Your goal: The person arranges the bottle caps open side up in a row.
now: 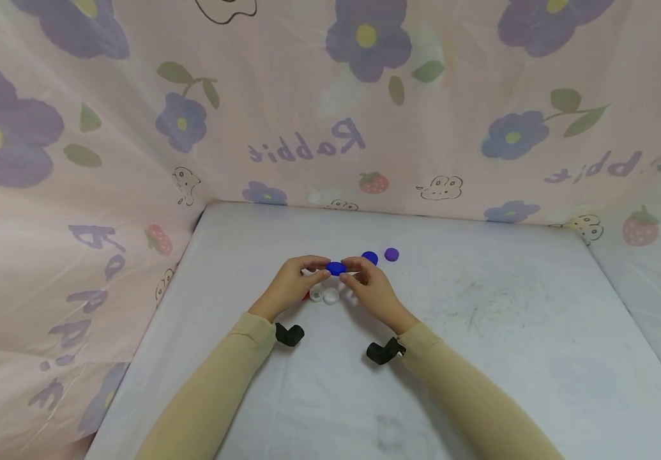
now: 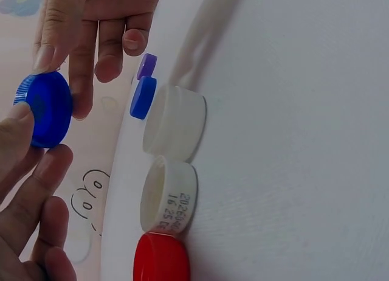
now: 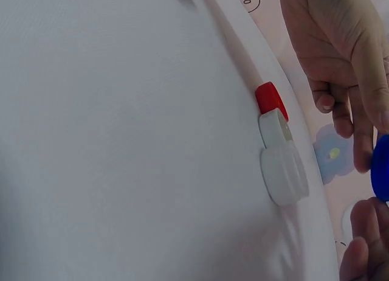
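Observation:
Both hands hold one blue bottle cap (image 1: 336, 268) between them, raised above the table. My left hand (image 1: 291, 286) pinches its left side with thumb and fingers. On the opposite side my right hand (image 1: 375, 289) grips it between thumb and fingertips. The left wrist view shows the open inner side of the blue cap (image 2: 53, 111). Below the hands stand a wider white cap (image 1: 331, 296), a smaller white cap (image 1: 315, 294) with printed digits, and a red cap (image 2: 161, 256), lined up side by side. The left hand partly hides the red cap in the head view.
Beyond the right hand lie a second blue cap (image 1: 370, 258) and a purple cap (image 1: 391, 254). The white table (image 1: 479, 358) meets a flower-printed curtain (image 1: 307, 96) at its back and sides. A black wrist mount (image 1: 290, 335) projects from the left sleeve, another (image 1: 384, 351) from the right.

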The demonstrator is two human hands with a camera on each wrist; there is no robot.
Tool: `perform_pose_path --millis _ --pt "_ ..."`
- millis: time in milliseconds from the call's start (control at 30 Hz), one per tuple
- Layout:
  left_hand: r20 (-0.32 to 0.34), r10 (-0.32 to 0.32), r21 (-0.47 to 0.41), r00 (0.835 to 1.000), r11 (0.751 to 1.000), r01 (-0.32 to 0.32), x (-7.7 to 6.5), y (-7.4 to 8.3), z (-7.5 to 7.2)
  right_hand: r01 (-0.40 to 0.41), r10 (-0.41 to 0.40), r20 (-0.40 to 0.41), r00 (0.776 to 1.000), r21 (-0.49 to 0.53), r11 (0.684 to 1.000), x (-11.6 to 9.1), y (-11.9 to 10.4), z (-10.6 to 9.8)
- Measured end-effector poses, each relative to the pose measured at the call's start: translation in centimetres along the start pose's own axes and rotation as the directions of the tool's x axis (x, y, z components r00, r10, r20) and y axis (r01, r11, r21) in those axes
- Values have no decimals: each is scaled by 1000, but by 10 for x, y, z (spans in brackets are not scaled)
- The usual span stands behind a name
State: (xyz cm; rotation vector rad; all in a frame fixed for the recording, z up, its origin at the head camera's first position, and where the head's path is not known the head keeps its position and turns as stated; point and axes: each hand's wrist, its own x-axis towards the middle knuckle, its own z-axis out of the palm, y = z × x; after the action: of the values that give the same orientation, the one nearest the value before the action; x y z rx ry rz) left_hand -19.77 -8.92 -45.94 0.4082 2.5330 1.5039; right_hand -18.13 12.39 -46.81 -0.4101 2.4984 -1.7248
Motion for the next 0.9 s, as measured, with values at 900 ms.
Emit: perform_pose_path --millis 900 --pt "-67 49 -22 997 998 -50 -1 -2 5 8 -8 -11 1000 3 1000 1 6 1"
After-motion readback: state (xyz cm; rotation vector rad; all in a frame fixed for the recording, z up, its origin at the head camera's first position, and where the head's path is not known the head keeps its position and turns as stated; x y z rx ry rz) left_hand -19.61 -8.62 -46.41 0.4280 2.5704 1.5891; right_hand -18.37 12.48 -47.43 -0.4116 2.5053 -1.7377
